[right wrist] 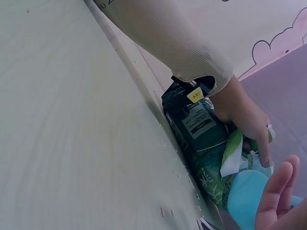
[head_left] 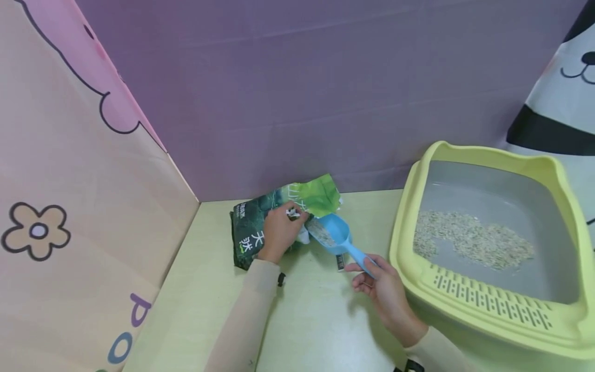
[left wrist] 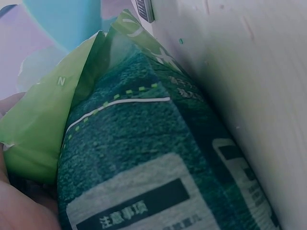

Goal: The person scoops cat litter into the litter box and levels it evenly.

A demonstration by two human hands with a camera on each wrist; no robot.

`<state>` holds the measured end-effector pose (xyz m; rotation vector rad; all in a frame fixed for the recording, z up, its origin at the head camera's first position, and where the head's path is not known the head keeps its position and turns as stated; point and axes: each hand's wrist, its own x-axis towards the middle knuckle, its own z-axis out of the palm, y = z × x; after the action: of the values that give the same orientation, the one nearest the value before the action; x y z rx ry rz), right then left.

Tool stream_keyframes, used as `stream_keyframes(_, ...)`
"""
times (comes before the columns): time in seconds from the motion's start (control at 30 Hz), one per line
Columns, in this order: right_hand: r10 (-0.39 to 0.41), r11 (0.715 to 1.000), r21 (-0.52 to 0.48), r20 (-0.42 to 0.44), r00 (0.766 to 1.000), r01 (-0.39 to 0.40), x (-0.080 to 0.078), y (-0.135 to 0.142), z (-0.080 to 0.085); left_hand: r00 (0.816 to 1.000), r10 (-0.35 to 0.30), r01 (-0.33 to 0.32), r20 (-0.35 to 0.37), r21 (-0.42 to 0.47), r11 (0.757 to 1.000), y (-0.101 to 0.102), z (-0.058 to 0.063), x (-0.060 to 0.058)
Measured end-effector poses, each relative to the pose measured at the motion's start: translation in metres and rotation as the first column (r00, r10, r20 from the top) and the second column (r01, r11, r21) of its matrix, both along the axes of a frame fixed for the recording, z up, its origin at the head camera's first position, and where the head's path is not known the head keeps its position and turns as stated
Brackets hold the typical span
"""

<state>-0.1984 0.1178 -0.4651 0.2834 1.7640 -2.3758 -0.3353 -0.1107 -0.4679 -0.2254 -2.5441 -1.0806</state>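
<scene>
A dark green and light green bag (head_left: 248,219) of litter lies on its side near the back wall, its mouth to the right. My left hand (head_left: 279,232) pinches the edge of the bag's mouth from above. In the left wrist view the bag's printed side (left wrist: 129,139) fills the middle, with the light green flap (left wrist: 43,115) folded away. My right hand (head_left: 386,297) holds a light blue scoop (head_left: 338,227) by its handle. The scoop's bowl, with pale litter (head_left: 321,231) in it, is at the bag's mouth. The right wrist view shows the scoop (right wrist: 247,196) partly behind fingers (right wrist: 276,191).
To the right stands a yellow-rimmed litter box (head_left: 401,227) with a grey inside and a spread of pale litter (head_left: 483,240). A small black-and-white tag (head_left: 341,262) lies below the scoop. Stray crumbs (right wrist: 168,170) dot the table beside the bag. A purple cloth wall (head_left: 302,103) rises behind.
</scene>
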Motion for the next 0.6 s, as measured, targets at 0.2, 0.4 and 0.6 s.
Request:
stream_keyframes(0.2, 0.001, 1.000, -0.003, -0.013, 1.000, -0.001, 0.0018, -0.0012, -0.0001, 1.000, -0.009, 0.009, -0.003, 0.008, 1.000, -0.0009, -0.0012, -0.0007)
stream_keyframes(0.4, -0.009, 1.000, 0.002, -0.033, 0.999, 0.009, 0.0051, -0.0025, -0.0005, 1.000, -0.013, 0.013, -0.003, 0.009, 1.000, -0.0009, -0.0013, -0.0006)
stream_keyframes(0.6, -0.008, 1.000, 0.003, -0.065, 0.998, 0.008, 0.0099, -0.0026, 0.0011, 1.000, -0.017, 0.017, -0.007, 0.016, 1.000, -0.0007, -0.0003, 0.0008)
